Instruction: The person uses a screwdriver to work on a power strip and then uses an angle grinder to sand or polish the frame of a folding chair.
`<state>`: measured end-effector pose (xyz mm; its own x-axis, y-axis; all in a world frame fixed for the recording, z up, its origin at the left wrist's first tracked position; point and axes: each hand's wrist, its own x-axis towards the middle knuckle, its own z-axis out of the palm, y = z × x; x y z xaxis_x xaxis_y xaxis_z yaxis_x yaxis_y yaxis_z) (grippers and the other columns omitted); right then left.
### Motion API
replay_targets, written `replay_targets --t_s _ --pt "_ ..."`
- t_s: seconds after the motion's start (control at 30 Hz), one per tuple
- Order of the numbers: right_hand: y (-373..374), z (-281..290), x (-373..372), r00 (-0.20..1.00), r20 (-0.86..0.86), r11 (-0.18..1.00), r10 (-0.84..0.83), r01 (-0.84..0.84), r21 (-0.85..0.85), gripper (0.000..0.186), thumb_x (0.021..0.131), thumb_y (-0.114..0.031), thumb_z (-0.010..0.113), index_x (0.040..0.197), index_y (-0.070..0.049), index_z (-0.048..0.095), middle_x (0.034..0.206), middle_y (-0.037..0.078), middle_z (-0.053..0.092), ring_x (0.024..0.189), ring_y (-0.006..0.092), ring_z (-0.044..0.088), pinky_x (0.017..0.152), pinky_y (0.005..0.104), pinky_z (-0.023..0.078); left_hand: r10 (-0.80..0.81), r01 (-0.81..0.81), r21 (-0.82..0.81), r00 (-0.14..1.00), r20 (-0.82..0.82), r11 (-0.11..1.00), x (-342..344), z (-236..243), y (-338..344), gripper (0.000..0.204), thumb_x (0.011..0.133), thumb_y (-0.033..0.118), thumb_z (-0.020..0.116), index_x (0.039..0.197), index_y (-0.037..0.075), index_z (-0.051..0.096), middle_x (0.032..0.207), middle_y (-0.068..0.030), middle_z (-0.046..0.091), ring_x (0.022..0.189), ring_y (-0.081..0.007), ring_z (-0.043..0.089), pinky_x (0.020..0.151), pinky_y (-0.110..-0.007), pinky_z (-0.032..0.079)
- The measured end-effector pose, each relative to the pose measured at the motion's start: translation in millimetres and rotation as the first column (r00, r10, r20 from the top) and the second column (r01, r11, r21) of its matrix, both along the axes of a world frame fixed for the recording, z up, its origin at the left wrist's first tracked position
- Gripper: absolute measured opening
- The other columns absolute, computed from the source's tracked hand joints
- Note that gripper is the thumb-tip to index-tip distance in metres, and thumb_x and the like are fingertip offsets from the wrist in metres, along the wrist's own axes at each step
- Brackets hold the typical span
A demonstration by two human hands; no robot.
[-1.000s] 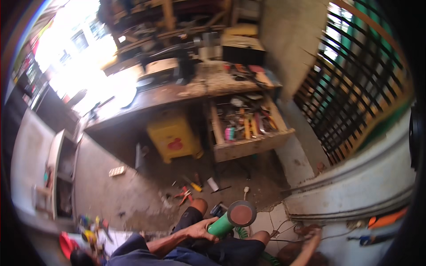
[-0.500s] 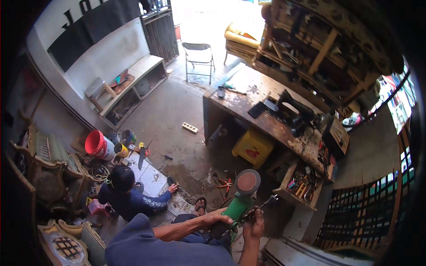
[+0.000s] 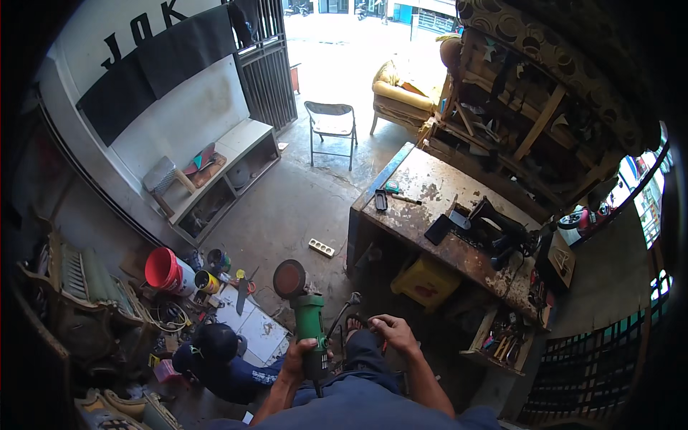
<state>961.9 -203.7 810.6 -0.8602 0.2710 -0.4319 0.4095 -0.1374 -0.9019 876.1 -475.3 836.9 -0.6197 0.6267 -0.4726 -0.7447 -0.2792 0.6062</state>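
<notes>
My left hand (image 3: 298,358) is wrapped round the body of a green angle grinder (image 3: 310,322), held upright in front of my lap. Its round reddish-brown disc (image 3: 289,278) points away from me. Beside the grinder, a dark cord with a plug-like grey end (image 3: 353,298) sticks up between my hands. My right hand (image 3: 393,333) is above my right knee, its thumb and fingers pinched together. What lies between those fingertips, if anything, is too small to make out.
Another person (image 3: 215,351) crouches at my left by white tiles (image 3: 251,322). A red-and-white bucket (image 3: 170,272) stands beyond. A power strip (image 3: 321,248) lies on the floor ahead. On the right are a worn workbench (image 3: 408,175) with a sewing machine (image 3: 498,226), a yellow stool (image 3: 426,279) and a tool drawer (image 3: 498,344).
The grinder has swung left and turned upright, now gripped by my left hand lower on its body. My right hand has come away from the grinder's side. The view has tilted up.
</notes>
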Motion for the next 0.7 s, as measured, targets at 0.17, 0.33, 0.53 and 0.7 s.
replay_targets --t_s 0.17,0.33,0.53,0.7 --pt "61.7 -43.2 -84.8 0.980 0.181 0.977 -0.081 0.042 0.211 0.030 0.097 -0.026 0.063 0.112 -0.001 0.073 0.090 0.005 0.074 0.079 0.0112 0.068 0.073 0.0297 0.055 0.116 -0.115 -0.042 0.993 0.033 0.993 -89.1 -33.0 10.2 0.041 0.087 0.032 0.063 0.108 -0.003 0.062 0.088 -0.0153 0.069 0.079 -0.0248 0.072 0.067 -0.037 0.062" --pt "112.9 -140.9 -186.4 0.944 0.308 0.950 0.119 -0.199 0.241 0.038 0.095 -0.037 0.065 0.116 -0.007 0.074 0.100 0.010 0.075 0.095 0.0185 0.070 0.086 0.0328 0.053 0.273 -0.268 -0.122 0.962 0.023 0.956 -194.6 -31.4 85.5 0.049 0.087 0.036 0.064 0.112 -0.005 0.059 0.094 -0.0172 0.069 0.074 -0.0251 0.072 0.066 -0.038 0.063" --pt "69.5 -13.5 -395.3 0.928 -0.307 0.765 0.210 -0.352 -0.539 0.075 0.102 -0.048 0.056 0.155 -0.002 0.030 0.142 0.020 0.053 0.131 0.0292 0.053 0.106 0.0422 0.046 0.242 -0.259 -0.176 0.964 -0.113 0.950 -351.0 6.2 145.2 0.040 0.086 0.027 0.065 0.110 -0.004 0.059 0.094 -0.0169 0.069 0.072 -0.0244 0.072 0.066 -0.036 0.062" --pt "115.2 -3.9 -556.0 0.923 -0.155 0.562 -0.351 0.075 -0.824 0.040 0.103 -0.031 0.060 0.127 0.000 0.053 0.104 0.011 0.068 0.096 0.0211 0.067 0.089 0.0388 0.056 0.035 -0.086 -0.259 0.980 -0.197 0.962 -471.0 8.9 206.2 0.047 0.085 0.031 0.066 0.114 -0.005 0.060 0.095 -0.0149 0.069 0.074 -0.0234 0.072 0.066 -0.033 0.062"
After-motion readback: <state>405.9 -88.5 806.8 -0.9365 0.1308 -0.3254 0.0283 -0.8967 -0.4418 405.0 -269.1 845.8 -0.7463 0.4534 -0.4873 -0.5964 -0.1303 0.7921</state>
